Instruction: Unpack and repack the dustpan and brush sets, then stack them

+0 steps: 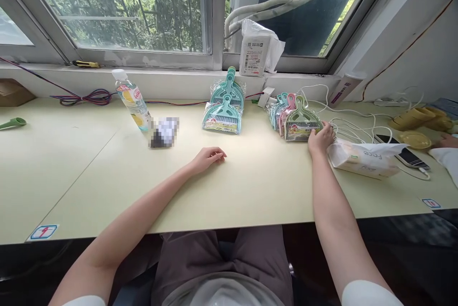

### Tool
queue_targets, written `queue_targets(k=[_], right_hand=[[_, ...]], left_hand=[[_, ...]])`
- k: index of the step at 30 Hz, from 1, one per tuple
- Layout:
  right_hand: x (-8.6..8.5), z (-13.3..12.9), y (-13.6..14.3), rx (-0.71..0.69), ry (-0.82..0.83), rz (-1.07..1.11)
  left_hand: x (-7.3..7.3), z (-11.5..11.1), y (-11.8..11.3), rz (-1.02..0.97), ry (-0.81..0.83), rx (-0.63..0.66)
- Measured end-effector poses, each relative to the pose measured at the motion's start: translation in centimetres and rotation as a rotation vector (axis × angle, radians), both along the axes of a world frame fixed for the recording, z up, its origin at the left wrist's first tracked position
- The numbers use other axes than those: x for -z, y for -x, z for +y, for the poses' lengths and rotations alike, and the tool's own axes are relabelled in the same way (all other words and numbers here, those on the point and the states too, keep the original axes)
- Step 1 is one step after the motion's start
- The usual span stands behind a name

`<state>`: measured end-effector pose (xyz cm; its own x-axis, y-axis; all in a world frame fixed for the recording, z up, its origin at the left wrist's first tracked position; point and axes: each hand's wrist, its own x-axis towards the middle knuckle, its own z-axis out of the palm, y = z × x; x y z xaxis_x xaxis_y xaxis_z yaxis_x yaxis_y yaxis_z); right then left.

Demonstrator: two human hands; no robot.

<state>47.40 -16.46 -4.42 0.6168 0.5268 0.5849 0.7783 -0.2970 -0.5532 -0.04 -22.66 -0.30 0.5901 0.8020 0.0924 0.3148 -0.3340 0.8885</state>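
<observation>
My right hand [321, 139] grips the right edge of a green mini dustpan and brush set [298, 120], wrapped in clear plastic and standing at the front of a row. Behind it and to its left, a pink set [288, 104] and blue sets [277, 108] lean in the same row. My left hand [208, 159] rests on the table, holding nothing, its fingers loosely stretched out. Beyond that hand, teal dustpan and brush sets [222, 114] stand in plastic wrap against the wall, one in front of another.
On the pale table [250, 187] are a bottle [133, 101], a blurred-out item [163, 132], a tissue pack [365, 157], a phone [402, 151] and white cables [352, 129]. A green scoop [13, 123] lies far left. Another person's sleeve [445, 160] shows at right.
</observation>
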Motion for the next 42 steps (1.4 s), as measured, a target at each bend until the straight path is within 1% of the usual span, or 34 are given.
queue_targets(k=[3, 5, 8, 11, 13, 14, 15, 16, 18, 20, 21, 22, 24, 26, 27, 28, 29, 30, 32, 33, 34, 35, 36, 37, 38, 40, 41, 42], right_hand=[[-0.1, -0.2, 0.4, 0.008, -0.035, 0.002], [-0.4, -0.4, 0.7, 0.012, -0.092, 0.011], [-2.0, -1.0, 1.8, -0.002, -0.206, -0.023], [-4.5, -1.4, 4.8, -0.077, -0.289, -0.097], [-5.7, -1.5, 8.0, -0.172, -0.298, -0.108], [-6.0, -1.4, 10.0, -0.237, -0.302, -0.095], [-6.0, -1.3, 12.2, -0.331, -0.271, -0.081], [-5.8, -1.1, 14.6, -0.428, -0.199, -0.052], [-4.6, -0.6, 19.2, -0.584, 0.031, 0.036], [-3.2, 0.1, 23.3, -0.641, 0.241, 0.155], [-2.7, 0.6, 24.9, -0.644, 0.320, 0.191], [-2.3, 1.1, 26.1, -0.645, 0.349, 0.179], [-2.1, 2.3, 27.5, -0.633, 0.411, 0.187], [-2.5, 3.3, 27.8, -0.623, 0.471, 0.240], [-2.8, 3.6, 27.8, -0.628, 0.495, 0.273], [-3.1, 3.7, 27.7, -0.645, 0.506, 0.298], [-3.3, 3.6, 27.7, -0.669, 0.503, 0.311], [-3.4, 3.3, 27.7, -0.692, 0.492, 0.315], [-3.1, 1.8, 27.9, -0.727, 0.459, 0.325], [-2.8, 0.7, 28.1, -0.748, 0.442, 0.331], [-2.5, -0.4, 28.3, -0.779, 0.424, 0.339], [-2.2, -1.5, 28.6, -0.823, 0.381, 0.364], [-1.9, -2.6, 28.8, -0.900, 0.275, 0.445], [-1.7, -3.4, 29.0, -0.966, 0.184, 0.524], [-1.6, -4.1, 29.1, -1.007, 0.109, 0.584], [-1.7, -4.8, 29.0, -1.015, 0.003, 0.656], [-1.8, -4.9, 28.8, -1.001, -0.025, 0.671], [-2.0, -4.8, 28.6, -0.987, -0.040, 0.672]], left_hand=[[-0.1, -0.1, 0.0, 0.005, -0.023, 0.001], [-0.1, -0.2, 0.0, 0.001, -0.026, 0.004], [0.0, -0.2, 0.0, -0.004, -0.026, 0.008], [0.1, -0.2, 0.0, -0.009, -0.033, 0.005], [0.3, -0.2, 0.1, -0.027, -0.022, 0.007], [0.3, -0.2, 0.1, -0.038, -0.013, 0.009], [0.4, -0.1, 0.1, -0.048, -0.005, 0.012], [0.5, -0.1, 0.2, -0.055, 0.002, 0.013], [0.7, 0.1, 0.3, -0.062, 0.009, 0.011], [0.9, 0.1, 0.3, -0.065, 0.013, 0.010], [0.9, 0.2, 0.3, -0.067, 0.013, 0.011], [1.0, 0.1, 0.3, -0.068, 0.013, 0.012], [0.9, 0.0, 0.3, -0.069, 0.015, 0.018], [0.6, -0.2, 0.1, -0.066, 0.026, 0.016], [0.3, -0.3, 0.1, -0.069, 0.015, -0.006], [0.0, -0.4, 0.1, -0.081, -0.021, -0.054], [-0.3, -0.5, 0.2, -0.106, -0.089, -0.132], [-0.6, -0.5, 0.3, -0.140, -0.181, -0.240], [-0.9, -0.3, 1.0, -0.229, -0.368, -0.516], [-1.0, 0.1, 1.4, -0.274, -0.418, -0.659], [-0.9, 0.5, 1.9, -0.320, -0.419, -0.789], [-0.8, 0.9, 2.3, -0.371, -0.366, -0.890], [-0.6, 1.4, 2.7, -0.438, -0.266, -0.957], [-0.4, 1.9, 3.1, -0.525, -0.129, -0.971], [-0.3, 2.3, 3.2, -0.611, 0.030, -0.924], [-0.3, 2.7, 3.3, -0.746, 0.337, -0.710], [-0.3, 2.7, 3.2, -0.781, 0.449, -0.588], [-0.4, 2.6, 3.0, -0.793, 0.525, -0.482]])
